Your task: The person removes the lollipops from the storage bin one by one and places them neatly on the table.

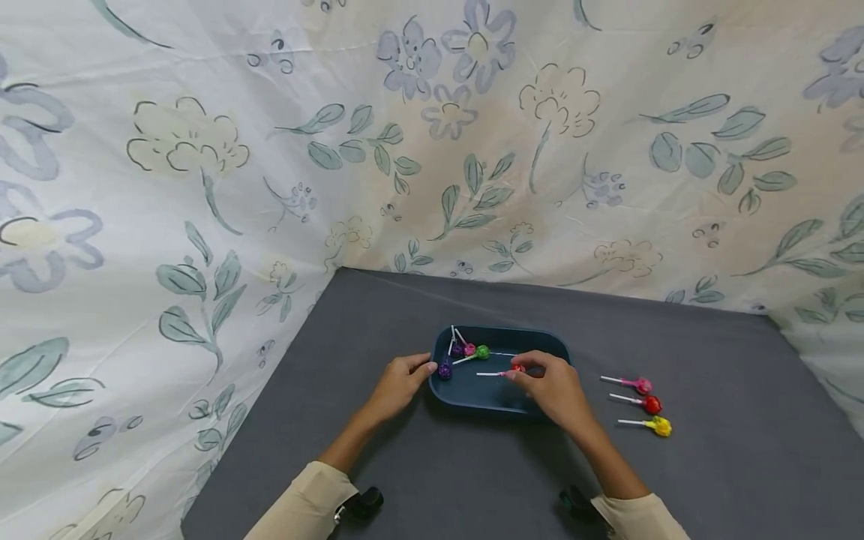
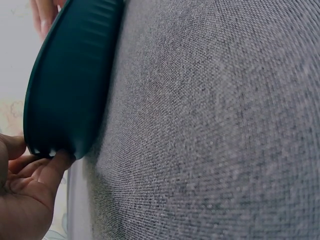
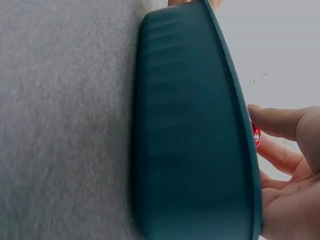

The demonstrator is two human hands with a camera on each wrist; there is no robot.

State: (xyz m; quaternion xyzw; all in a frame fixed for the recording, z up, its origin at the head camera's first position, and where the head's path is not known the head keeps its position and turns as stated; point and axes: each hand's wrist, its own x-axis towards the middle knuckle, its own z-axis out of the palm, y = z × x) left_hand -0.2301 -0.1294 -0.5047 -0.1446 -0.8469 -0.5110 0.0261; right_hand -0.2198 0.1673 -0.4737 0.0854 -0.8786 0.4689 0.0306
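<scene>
A dark blue-green tray (image 1: 472, 405) sits on the grey cloth. My left hand (image 1: 398, 386) holds its left end, thumb at the rim and fingers against the outer wall, as the left wrist view (image 2: 32, 195) also shows. Over the tray's right part, my right hand (image 1: 553, 386) pinches a red lollipop (image 1: 517, 368) between thumb and fingers, its white stick pointing left. In the right wrist view only a bit of red wrapper (image 3: 257, 136) shows past the rim. Inside the tray at left lie a green lollipop (image 1: 482, 352), a pink lollipop (image 1: 469, 349) and purple lollipops (image 1: 445, 370).
Right of the tray, a pink lollipop (image 1: 643, 385), a red lollipop (image 1: 652, 405) and a yellow lollipop (image 1: 661, 427) lie in a column, sticks to the left. A floral curtain (image 1: 432, 150) hangs behind the table (image 1: 729, 360) and along its left side.
</scene>
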